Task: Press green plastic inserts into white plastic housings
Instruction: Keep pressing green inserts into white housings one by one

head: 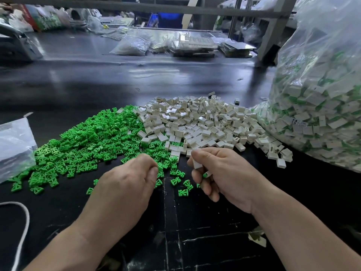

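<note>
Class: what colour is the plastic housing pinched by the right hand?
The small plastic housing is white; head view.

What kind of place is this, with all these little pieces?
Most likely a small factory or assembly workshop. Heaps of green plastic inserts and white plastic housings lie on a dark workbench, and a big clear bag packed with white-and-green pieces stands at the right.

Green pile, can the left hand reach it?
Probably yes. The left hand is at the near edge of the green pile, with nothing between them. Its fingers are curled, so it may already hold a piece. The right hand holds a housing.
</note>
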The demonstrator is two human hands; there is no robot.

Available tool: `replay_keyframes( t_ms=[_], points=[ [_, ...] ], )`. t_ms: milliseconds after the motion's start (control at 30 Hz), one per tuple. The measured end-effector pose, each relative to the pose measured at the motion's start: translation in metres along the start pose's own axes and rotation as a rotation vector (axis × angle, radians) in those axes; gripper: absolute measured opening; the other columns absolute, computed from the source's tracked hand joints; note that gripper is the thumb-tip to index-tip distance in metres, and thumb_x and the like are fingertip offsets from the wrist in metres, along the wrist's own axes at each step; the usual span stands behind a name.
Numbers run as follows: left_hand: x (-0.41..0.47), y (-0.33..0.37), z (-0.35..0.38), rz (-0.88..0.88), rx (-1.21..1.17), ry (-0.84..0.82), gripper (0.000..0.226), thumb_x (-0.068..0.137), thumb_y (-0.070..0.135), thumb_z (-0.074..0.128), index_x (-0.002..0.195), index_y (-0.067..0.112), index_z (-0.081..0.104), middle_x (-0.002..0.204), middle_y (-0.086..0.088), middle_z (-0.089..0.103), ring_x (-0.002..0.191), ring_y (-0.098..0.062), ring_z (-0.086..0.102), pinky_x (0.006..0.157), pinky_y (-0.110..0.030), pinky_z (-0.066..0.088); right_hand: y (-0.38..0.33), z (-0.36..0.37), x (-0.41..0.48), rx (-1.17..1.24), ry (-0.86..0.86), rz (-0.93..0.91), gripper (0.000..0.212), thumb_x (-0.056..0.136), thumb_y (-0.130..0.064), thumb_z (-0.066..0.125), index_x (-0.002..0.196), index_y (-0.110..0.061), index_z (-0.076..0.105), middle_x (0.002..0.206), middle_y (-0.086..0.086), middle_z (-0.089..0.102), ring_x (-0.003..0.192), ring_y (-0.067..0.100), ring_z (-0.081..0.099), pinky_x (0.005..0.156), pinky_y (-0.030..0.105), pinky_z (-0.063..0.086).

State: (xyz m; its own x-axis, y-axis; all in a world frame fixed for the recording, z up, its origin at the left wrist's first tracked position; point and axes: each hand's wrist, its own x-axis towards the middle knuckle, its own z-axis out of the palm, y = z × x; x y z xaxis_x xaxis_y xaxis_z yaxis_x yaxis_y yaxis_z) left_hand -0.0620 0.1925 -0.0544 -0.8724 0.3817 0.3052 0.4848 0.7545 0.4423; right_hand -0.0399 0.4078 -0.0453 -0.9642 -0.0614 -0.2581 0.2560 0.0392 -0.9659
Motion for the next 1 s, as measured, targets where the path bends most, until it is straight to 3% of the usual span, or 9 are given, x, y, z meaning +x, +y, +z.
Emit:
replay_keyframes(
  t_ms=[100, 200, 300, 433, 533, 667, 867, 1000],
  points=[
    [-0.001, 0.005, -0.006, -0.156, -0.339, 0.03, 0.006, 0.085, 0.042, 0.052, 0.086, 0.041, 0.057, 0.07, 0.015, 0.068, 0.066, -0.002, 0.064, 0.059, -0.019, 0.052, -0.003, -0.002, 0.0, 0.097, 0.043, -0.039, 0.029, 0.099, -0.038, 0.06, 0.08, -0.019, 0.071, 0.067, 0.005, 0.062, 0.045, 0.013, 0.049, 0.036, 0.022, 0.038],
    [-0.002, 0.01, -0.009, -0.213, -0.591, -0.004, 0.016, 0.083, 0.027, 0.066, 0.086, 0.043, 0.065, 0.078, 0.011, 0.07, 0.067, -0.008, 0.068, 0.058, -0.014, 0.053, -0.004, -0.005, 0.001, 0.237, 0.072, -0.059, 0.022, 0.094, -0.034, 0.065, 0.079, -0.02, 0.072, 0.063, 0.005, 0.059, 0.04, 0.012, 0.044, 0.034, 0.019, 0.033],
    [-0.001, 0.014, -0.009, -0.261, -0.84, -0.036, 0.026, 0.083, 0.011, 0.068, 0.095, 0.034, 0.074, 0.08, -0.001, 0.069, 0.07, -0.017, 0.068, 0.06, -0.017, 0.056, -0.005, -0.006, 0.0, 0.276, 0.009, -0.062, 0.017, 0.086, -0.035, 0.071, 0.087, -0.018, 0.073, 0.06, 0.003, 0.055, 0.037, 0.01, 0.039, 0.033, 0.017, 0.03],
    [0.001, 0.014, -0.004, -0.304, -1.03, -0.057, 0.018, 0.075, 0.016, 0.067, 0.088, 0.024, 0.077, 0.075, -0.007, 0.07, 0.069, -0.017, 0.069, 0.06, -0.024, 0.057, -0.004, -0.001, -0.003, 0.241, -0.115, -0.054, 0.015, 0.088, -0.026, 0.07, 0.098, -0.016, 0.075, 0.065, 0.005, 0.059, 0.041, 0.011, 0.045, 0.034, 0.019, 0.035],
    [0.002, 0.014, -0.001, -0.326, -1.101, -0.042, 0.015, 0.071, 0.02, 0.07, 0.085, 0.022, 0.075, 0.076, -0.01, 0.071, 0.072, -0.023, 0.071, 0.059, -0.026, 0.057, -0.002, 0.004, -0.004, 0.184, -0.146, -0.092, 0.013, 0.097, -0.013, 0.063, 0.108, -0.01, 0.068, 0.074, 0.008, 0.065, 0.049, 0.013, 0.052, 0.039, 0.022, 0.04],
    [0.001, 0.014, 0.0, -0.306, -1.093, -0.019, 0.023, 0.064, 0.032, 0.075, 0.085, 0.023, 0.073, 0.081, -0.013, 0.073, 0.076, -0.025, 0.073, 0.058, -0.025, 0.056, -0.002, 0.007, -0.006, 0.064, -0.156, -0.156, 0.008, 0.098, -0.011, 0.062, 0.104, -0.014, 0.067, 0.085, 0.008, 0.07, 0.055, 0.014, 0.055, 0.044, 0.023, 0.045],
    [-0.001, 0.018, -0.003, -0.248, -1.078, -0.029, 0.027, 0.062, 0.039, 0.072, 0.085, 0.026, 0.072, 0.088, -0.01, 0.074, 0.079, -0.024, 0.073, 0.058, -0.027, 0.057, -0.001, 0.009, -0.007, 0.041, -0.131, -0.148, 0.013, 0.088, -0.015, 0.074, 0.1, -0.019, 0.076, 0.069, -0.001, 0.065, 0.057, 0.011, 0.057, 0.046, 0.023, 0.047],
    [-0.002, 0.02, -0.004, -0.247, -1.083, -0.025, 0.021, 0.066, 0.032, 0.07, 0.085, 0.024, 0.073, 0.084, -0.012, 0.073, 0.076, -0.025, 0.072, 0.057, -0.027, 0.058, -0.001, 0.011, -0.007, -0.003, -0.133, -0.154, 0.015, 0.084, -0.025, 0.076, 0.098, -0.022, 0.078, 0.072, -0.001, 0.063, 0.057, 0.009, 0.052, 0.048, 0.022, 0.044]
  ],
)
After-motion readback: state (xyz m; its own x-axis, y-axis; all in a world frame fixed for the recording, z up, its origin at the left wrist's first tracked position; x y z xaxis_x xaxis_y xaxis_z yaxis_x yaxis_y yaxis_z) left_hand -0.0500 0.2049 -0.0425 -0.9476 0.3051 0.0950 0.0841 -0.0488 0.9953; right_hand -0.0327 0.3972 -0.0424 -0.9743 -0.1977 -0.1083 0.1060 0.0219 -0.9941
